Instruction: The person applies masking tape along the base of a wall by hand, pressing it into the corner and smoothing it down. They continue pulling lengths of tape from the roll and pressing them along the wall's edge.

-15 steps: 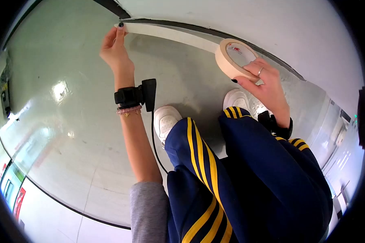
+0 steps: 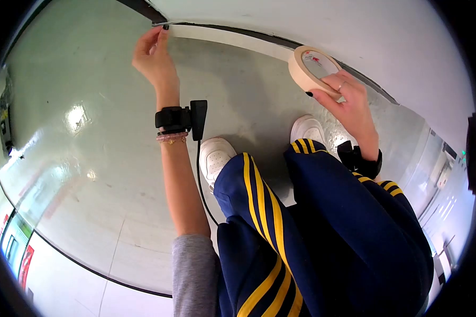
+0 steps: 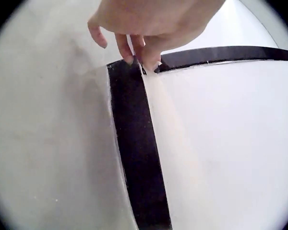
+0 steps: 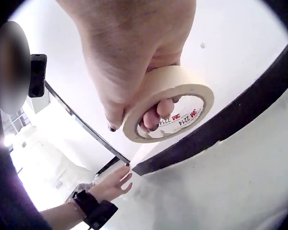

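Note:
My right hand (image 2: pixel 351 103) grips a roll of cream masking tape (image 2: pixel 297 74), its fingers hooked through the core and the thumb on the outside. In the right wrist view, "3M 2214" is printed inside the core of the roll (image 4: pixel 170 79). A pulled-out tape strip (image 2: pixel 227 36) runs taut from the roll to my left hand (image 2: pixel 157 61), along the foot of the wall. Thumb and fingers of the left hand (image 3: pixel 158 19) pinch the strip's free end right at the corner where dark baseboards (image 3: pixel 134 143) meet, seen in the left wrist view.
A white wall (image 2: pixel 322 24) with a dark baseboard rises ahead of me. The glossy grey floor (image 2: pixel 116 174) spreads to the left. My white shoes (image 2: pixel 217 158) and bent knees in navy trousers (image 2: pixel 344 195) are below the hands. A cable (image 2: pixel 201 185) hangs from the left wrist camera.
The left hand has moved slightly up and right with the tape end, closer to the wall corner. The right hand and roll have shifted a little up and right, toward the wall.

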A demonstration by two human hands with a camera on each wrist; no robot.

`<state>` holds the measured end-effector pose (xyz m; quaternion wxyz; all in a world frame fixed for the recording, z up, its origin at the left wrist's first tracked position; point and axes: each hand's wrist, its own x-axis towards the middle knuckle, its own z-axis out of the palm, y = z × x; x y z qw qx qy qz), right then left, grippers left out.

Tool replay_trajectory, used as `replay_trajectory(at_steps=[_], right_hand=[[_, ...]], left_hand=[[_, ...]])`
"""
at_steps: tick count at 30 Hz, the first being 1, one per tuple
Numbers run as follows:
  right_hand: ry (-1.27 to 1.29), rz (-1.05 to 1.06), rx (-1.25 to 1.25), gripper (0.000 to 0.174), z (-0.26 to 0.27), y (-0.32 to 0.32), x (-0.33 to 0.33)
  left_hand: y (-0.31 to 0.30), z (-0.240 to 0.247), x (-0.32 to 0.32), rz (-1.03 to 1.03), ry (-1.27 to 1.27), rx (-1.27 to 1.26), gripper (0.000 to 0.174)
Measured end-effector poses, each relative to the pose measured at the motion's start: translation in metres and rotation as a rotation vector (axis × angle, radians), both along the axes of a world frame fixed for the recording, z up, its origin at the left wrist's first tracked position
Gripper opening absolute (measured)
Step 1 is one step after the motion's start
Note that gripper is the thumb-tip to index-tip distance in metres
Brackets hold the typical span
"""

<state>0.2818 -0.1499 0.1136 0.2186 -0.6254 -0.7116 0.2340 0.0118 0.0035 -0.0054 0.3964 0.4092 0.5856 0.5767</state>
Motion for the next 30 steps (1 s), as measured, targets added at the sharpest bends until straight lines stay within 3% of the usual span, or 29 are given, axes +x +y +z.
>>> replay_trajectory(at_steps=[14,17,30], right_hand=[[-0.114,-0.100,0.026,0.033,-0.019,0.004,-0.003],[-0.093,-0.082,0.038,0.024,-0.021,0.003,-0.003],[-0.080,-0.087,0.021,0.031,-0.023,0.009,-0.003]], left_hand=[[0.011,-0.005,-0.007,-0.094,0.235,0.137,0.009],[0.013,-0.010,-0.007,-0.085,0.293,0.164,0.008],[0.013,-0.017,0.003,-0.005,0.125,0.230,0.008]])
